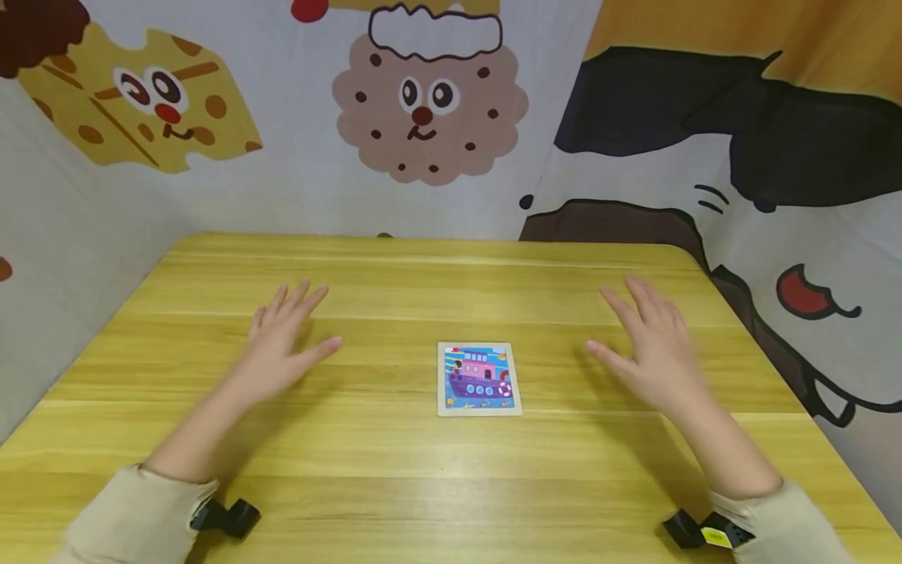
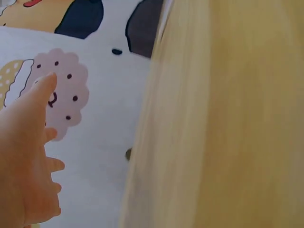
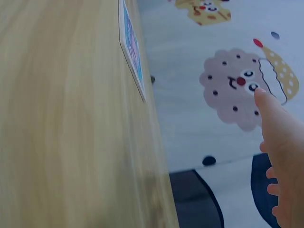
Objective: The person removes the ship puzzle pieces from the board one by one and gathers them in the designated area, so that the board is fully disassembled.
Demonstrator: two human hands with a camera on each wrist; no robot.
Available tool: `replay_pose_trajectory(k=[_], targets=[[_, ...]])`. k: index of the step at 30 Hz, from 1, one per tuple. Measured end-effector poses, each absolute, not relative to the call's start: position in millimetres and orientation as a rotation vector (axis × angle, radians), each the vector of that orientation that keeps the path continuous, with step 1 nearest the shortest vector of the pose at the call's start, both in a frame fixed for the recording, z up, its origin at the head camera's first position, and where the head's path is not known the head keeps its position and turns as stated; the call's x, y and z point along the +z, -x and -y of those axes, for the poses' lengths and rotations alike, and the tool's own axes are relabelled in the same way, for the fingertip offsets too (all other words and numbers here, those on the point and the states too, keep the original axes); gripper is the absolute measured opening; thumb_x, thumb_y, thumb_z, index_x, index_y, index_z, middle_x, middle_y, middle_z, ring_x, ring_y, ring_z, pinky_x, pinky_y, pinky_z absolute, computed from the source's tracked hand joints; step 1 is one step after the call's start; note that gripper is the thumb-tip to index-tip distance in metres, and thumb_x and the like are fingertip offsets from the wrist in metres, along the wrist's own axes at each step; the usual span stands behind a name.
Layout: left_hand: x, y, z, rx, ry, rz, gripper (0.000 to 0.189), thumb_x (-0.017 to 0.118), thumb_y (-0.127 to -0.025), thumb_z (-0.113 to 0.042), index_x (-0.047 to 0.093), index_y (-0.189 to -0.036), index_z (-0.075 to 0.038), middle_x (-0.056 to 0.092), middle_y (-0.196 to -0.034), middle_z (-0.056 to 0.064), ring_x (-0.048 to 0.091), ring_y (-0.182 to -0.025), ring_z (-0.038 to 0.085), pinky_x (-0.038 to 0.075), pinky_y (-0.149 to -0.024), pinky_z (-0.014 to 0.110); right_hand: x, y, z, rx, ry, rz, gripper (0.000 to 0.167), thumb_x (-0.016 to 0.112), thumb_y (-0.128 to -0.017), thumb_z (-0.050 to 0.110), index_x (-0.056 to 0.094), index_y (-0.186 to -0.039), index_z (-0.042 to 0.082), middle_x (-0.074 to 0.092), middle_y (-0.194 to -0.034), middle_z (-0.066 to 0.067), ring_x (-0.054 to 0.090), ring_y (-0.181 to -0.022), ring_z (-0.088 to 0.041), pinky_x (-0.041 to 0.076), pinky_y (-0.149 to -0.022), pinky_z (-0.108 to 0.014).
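A square picture puzzle [image 1: 480, 379] with a pale border lies flat near the middle of the table; its picture is a purple and pink boat on blue. To its left, my left hand [image 1: 282, 352] is held with fingers spread and nothing in it. My right hand [image 1: 651, 352] mirrors it on the other side, fingers extended, also holding nothing. In the right wrist view the puzzle [image 3: 132, 47] appears edge-on, apart from the right hand [image 3: 285, 156]. The left wrist view has the left hand [image 2: 28, 152] in front of the wall cloth.
The wooden table [image 1: 352, 486] has rounded far corners. Behind it hangs a white cloth [image 1: 296, 196] printed with cartoon figures, among them a cookie [image 1: 430, 145] and a cheese wedge [image 1: 141, 110]. Small black cameras [image 1: 243, 518] sit at both wrists by the beige sleeves [image 1: 134, 517].
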State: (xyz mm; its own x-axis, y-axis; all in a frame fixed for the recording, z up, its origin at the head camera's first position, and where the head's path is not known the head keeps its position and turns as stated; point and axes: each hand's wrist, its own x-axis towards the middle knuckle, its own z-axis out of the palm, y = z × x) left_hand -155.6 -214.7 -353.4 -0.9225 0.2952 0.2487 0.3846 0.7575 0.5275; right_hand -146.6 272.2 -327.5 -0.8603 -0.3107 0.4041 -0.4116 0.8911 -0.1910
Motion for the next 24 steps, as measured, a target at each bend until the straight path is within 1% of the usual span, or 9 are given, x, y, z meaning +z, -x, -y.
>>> replay_pose_trajectory(k=[7, 10, 14, 18, 24], targets=[[-366, 158, 191, -1.04, 0.573, 2.763, 0.079, 0.065, -0.09, -0.044, 0.028, -0.152, -0.013, 0.016, -0.157, 0.016, 0.004, -0.142, 0.04, 0.001, -0.104, 0.069, -338, 147, -246, 0.539, -0.622, 2.608, 0.07, 0.066, -0.087, 0.045, 0.044, -0.143, 0.009, 0.03, -0.151, -0.019, 0.026, -0.136, -0.041, 0.016, -0.107, -0.061], [-372, 158, 180, -1.057, 0.599, 2.768, 0.082, 0.068, -0.087, -0.045, 0.029, -0.152, -0.014, 0.018, -0.157, 0.014, 0.007, -0.142, 0.039, 0.004, -0.104, 0.069, -344, 147, -236, 0.581, -0.65, 2.597, 0.068, 0.068, -0.086, 0.043, 0.047, -0.141, 0.009, 0.033, -0.15, -0.017, 0.028, -0.135, -0.04, 0.018, -0.106, -0.062], [-378, 157, 165, -1.059, 0.659, 2.784, 0.087, 0.071, -0.083, -0.047, 0.028, -0.152, -0.016, 0.02, -0.156, 0.014, 0.01, -0.142, 0.04, 0.005, -0.105, 0.068, -350, 148, -222, 0.649, -0.692, 2.59, 0.066, 0.071, -0.085, 0.039, 0.049, -0.139, 0.009, 0.037, -0.148, -0.014, 0.031, -0.134, -0.038, 0.021, -0.104, -0.063], [-386, 157, 151, -1.062, 0.728, 2.794, 0.091, 0.074, -0.08, -0.048, 0.03, -0.151, -0.013, 0.023, -0.155, 0.016, 0.013, -0.141, 0.041, 0.006, -0.106, 0.067, -356, 148, -209, 0.743, -0.736, 2.591, 0.064, 0.074, -0.084, 0.034, 0.051, -0.138, 0.01, 0.04, -0.146, -0.012, 0.033, -0.133, -0.035, 0.024, -0.103, -0.064], [-394, 156, 131, -1.085, 0.802, 2.808, 0.097, 0.076, -0.076, -0.051, 0.03, -0.15, -0.009, 0.025, -0.154, 0.016, 0.015, -0.141, 0.039, 0.008, -0.108, 0.064, -367, 151, -193, 0.886, -0.785, 2.617, 0.061, 0.075, -0.084, 0.033, 0.053, -0.137, 0.012, 0.046, -0.139, -0.009, 0.039, -0.129, -0.031, 0.031, -0.101, -0.06]])
